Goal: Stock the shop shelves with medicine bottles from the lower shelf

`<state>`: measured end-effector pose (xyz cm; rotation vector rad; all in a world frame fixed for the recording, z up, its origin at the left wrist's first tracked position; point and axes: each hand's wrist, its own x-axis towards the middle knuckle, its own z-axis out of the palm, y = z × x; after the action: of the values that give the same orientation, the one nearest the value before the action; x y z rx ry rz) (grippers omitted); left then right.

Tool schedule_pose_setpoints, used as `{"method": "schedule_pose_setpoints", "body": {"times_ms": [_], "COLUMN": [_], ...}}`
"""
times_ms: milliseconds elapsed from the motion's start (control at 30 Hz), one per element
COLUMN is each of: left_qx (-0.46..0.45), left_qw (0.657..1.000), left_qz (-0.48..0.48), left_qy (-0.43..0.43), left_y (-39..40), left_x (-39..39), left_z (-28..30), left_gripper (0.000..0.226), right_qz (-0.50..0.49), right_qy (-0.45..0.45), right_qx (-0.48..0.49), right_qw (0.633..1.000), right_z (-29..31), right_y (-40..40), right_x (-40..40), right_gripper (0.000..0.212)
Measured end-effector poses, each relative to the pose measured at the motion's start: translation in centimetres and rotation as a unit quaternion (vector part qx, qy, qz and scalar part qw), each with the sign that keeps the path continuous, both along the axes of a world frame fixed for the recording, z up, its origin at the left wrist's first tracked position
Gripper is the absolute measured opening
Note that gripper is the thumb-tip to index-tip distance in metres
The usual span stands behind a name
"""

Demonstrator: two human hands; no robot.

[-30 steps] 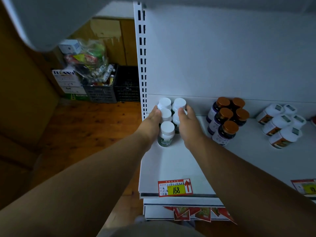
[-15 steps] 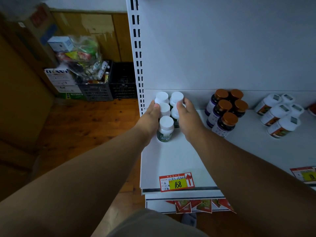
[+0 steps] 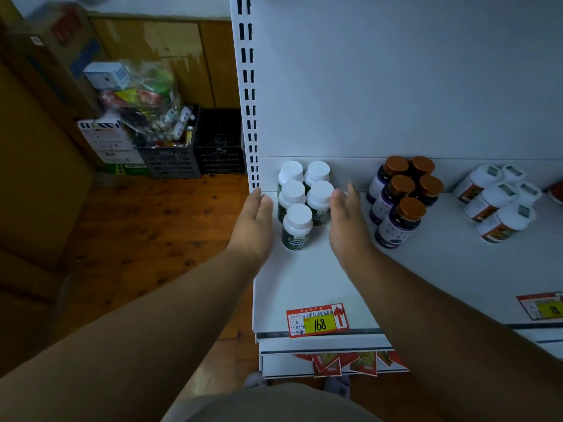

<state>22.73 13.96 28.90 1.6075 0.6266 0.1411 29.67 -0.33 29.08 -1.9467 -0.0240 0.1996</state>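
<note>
Head view: five white-capped green medicine bottles [image 3: 304, 202] stand clustered at the back left corner of the white shelf [image 3: 304, 278], two rows of two and one in front. The left hand [image 3: 254, 220] is just left of the cluster, the right hand [image 3: 345, 219] just right of it; both have straight, relaxed fingers and hold nothing, apparently just clear of the bottles. Right of the cluster stand amber-capped purple bottles [image 3: 402, 199]. A red price tag [image 3: 316, 320] marked 168 sits on the shelf's front edge.

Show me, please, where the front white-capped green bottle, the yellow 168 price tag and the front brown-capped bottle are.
front white-capped green bottle [image 3: 298, 214]: head view, on its white cap.
yellow 168 price tag [image 3: 320, 325]: head view, on the handwritten number.
front brown-capped bottle [image 3: 412, 208]: head view, on its brown cap.
</note>
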Motion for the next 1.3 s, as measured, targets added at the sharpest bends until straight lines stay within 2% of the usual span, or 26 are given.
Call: {"method": "schedule_pose_setpoints", "body": {"times_ms": [67,133,233,300,533,767,833,900,1033,1300], "left_qx": [0.044,0.126,0.198,0.224,0.232,0.232,0.239,0.250,0.280,0.259], "left_qw": [0.999,0.991,0.976,0.970,0.968,0.966,0.966,0.966,0.954,0.956], "left_qz": [0.008,-0.036,-0.082,-0.097,-0.097,-0.114,-0.098,-0.067,-0.075,-0.111], "left_qy": [0.014,0.028,0.019,0.015,-0.010,-0.006,-0.003,-0.015,-0.070,-0.084], "left_y": [-0.1,-0.5,-0.3,0.0,0.7,0.9,0.8,0.4,-1.1,-7.2], "left_x": [-1.8,-3.1,-3.3,-2.9,-2.9,-2.7,-2.9,-3.7,-6.0,-6.8], "left_z": [-0.7,-0.9,-1.0,-1.1,-1.7,-1.7,-1.6,-1.2,-0.2,0.9], "left_gripper": [0.040,0.039,0.048,0.047,0.037,0.041,0.049,0.047,0.032,0.032], "right_qz": [-0.022,-0.007,0.066,0.088,0.111,0.104,0.103,0.096,0.079,0.095], "right_qy": [-0.058,-0.098,-0.115,-0.112,-0.119,-0.119,-0.123,-0.128,-0.134,-0.158], "right_qx": [-0.040,-0.064,-0.071,-0.067,-0.085,-0.092,-0.088,-0.093,-0.099,-0.064], "right_qw": [0.997,0.993,0.989,0.988,0.983,0.983,0.983,0.983,0.983,0.981], "right_z": [-1.1,-2.3,-3.0,-2.8,-2.3,-2.3,-2.3,-2.2,-1.3,0.8], "right_y": [-0.9,-1.3,-0.9,-0.5,0.0,0.1,-0.2,-0.8,-2.2,-7.2], "right_x": [-2.1,-4.0,-5.3,-5.3,-5.1,-5.2,-5.4,-5.8,-6.2,-5.7], "right_gripper": [0.051,0.041,0.037,0.034,0.032,0.032,0.033,0.035,0.036,0.023]}}
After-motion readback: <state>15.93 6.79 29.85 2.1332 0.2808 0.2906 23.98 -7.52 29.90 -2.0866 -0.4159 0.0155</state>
